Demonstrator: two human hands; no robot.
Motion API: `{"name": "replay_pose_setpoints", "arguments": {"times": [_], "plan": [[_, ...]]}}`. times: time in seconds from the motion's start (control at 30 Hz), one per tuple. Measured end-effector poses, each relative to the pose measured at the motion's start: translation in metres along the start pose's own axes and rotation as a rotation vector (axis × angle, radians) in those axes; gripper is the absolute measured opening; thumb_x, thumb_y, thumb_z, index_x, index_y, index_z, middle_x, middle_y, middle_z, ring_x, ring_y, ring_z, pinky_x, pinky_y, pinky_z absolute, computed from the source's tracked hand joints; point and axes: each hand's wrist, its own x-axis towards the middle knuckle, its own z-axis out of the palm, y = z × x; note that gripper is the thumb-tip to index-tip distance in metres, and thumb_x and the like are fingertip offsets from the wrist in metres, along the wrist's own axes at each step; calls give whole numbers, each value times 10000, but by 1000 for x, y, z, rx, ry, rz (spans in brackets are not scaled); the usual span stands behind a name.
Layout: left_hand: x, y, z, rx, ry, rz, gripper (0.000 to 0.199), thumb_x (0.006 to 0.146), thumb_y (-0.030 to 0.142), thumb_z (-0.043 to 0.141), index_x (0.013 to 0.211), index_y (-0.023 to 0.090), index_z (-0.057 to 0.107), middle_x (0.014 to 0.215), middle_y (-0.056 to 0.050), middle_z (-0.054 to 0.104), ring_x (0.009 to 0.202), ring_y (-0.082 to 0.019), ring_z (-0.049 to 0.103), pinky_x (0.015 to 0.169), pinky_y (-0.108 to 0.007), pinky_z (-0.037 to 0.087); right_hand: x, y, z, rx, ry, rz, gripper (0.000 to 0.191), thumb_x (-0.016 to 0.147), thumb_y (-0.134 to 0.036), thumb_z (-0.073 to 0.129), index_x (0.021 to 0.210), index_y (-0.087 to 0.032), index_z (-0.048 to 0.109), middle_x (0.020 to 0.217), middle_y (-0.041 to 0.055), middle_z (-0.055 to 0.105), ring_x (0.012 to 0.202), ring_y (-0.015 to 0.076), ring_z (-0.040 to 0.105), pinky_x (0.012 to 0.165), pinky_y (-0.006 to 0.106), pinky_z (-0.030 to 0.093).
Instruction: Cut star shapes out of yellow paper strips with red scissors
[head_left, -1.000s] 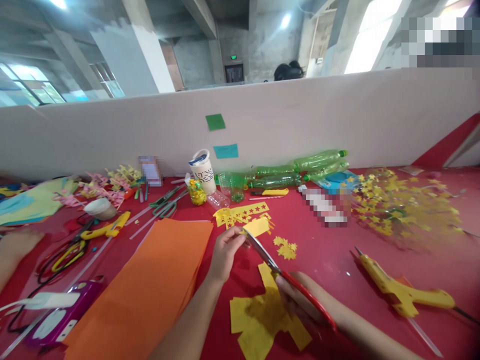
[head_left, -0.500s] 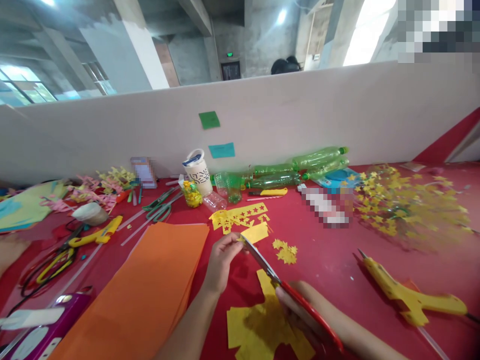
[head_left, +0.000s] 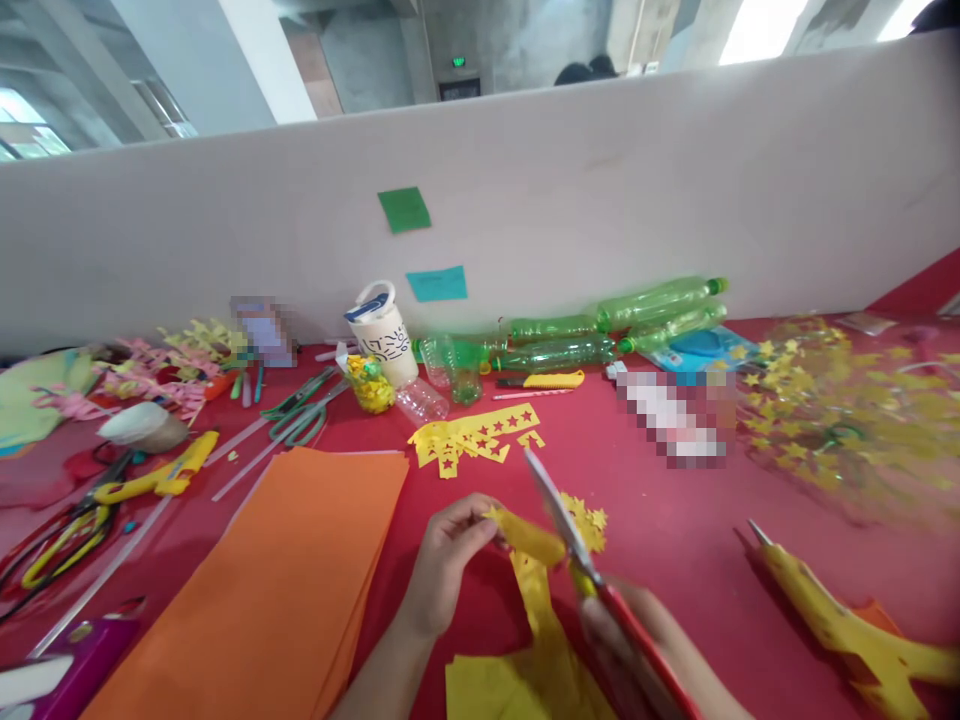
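Between its thumb and fingers, my left hand (head_left: 454, 550) pinches a yellow paper piece (head_left: 531, 537) with a star-shaped tip. My right hand (head_left: 637, 630) is closed on the red handles of the scissors (head_left: 564, 515); their blades point up and left, just right of the yellow piece. Below both hands lie larger yellow sheets (head_left: 491, 688). Small cut stars (head_left: 589, 522) rest behind the blades. Yellow strips with star-shaped holes (head_left: 480, 435) lie farther back.
Orange sheets (head_left: 262, 580) lie at the left. A yellow glue gun (head_left: 832, 610) is at the right, another (head_left: 161, 475) at the left. Green bottles (head_left: 555, 352), a white cup (head_left: 382, 345) and a cutter (head_left: 551, 380) stand or lie at the back. Yellow star sprays (head_left: 840, 420) are at the right.
The scissors have moved off the yellow piece, to the right. The piece in my left hand now tilts down to the right. The camera view has tipped down somewhat.
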Motion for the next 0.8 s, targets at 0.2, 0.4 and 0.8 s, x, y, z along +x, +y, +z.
{"name": "replay_pose_setpoints", "arguments": {"times": [0.2, 0.4, 0.8], "plan": [[-3, -3, 7, 24, -104, -120, 142, 780, 290, 629, 711, 172, 666, 680, -29, 624, 673, -160, 587, 690, -290, 475, 7, -4, -21, -24, 457, -48, 336, 763, -524, 577, 677, -218, 468, 384, -63, 412, 345, 117, 400, 383, 232, 320], [-2, -2, 16, 75, -182, -157, 168, 814, 316, 597, 759, 168, 655, 716, -24, 594, 647, -135, 552, 643, -261, 459, 12, -1, -30, -166, 447, -183, 286, 714, -438, 668, 820, -197, 556, 536, -48, 494, 466, 129, 467, 456, 231, 363], [26, 11, 24, 733, -281, 200, 230, 871, 315, 441, 710, 193, 552, 856, -33, 530, 760, -168, 501, 696, -292, 402, 2, -10, -25, 74, 195, -222, 196, 655, -259, 629, 759, -194, 476, 649, -55, 470, 501, 78, 407, 462, 189, 346]]}}
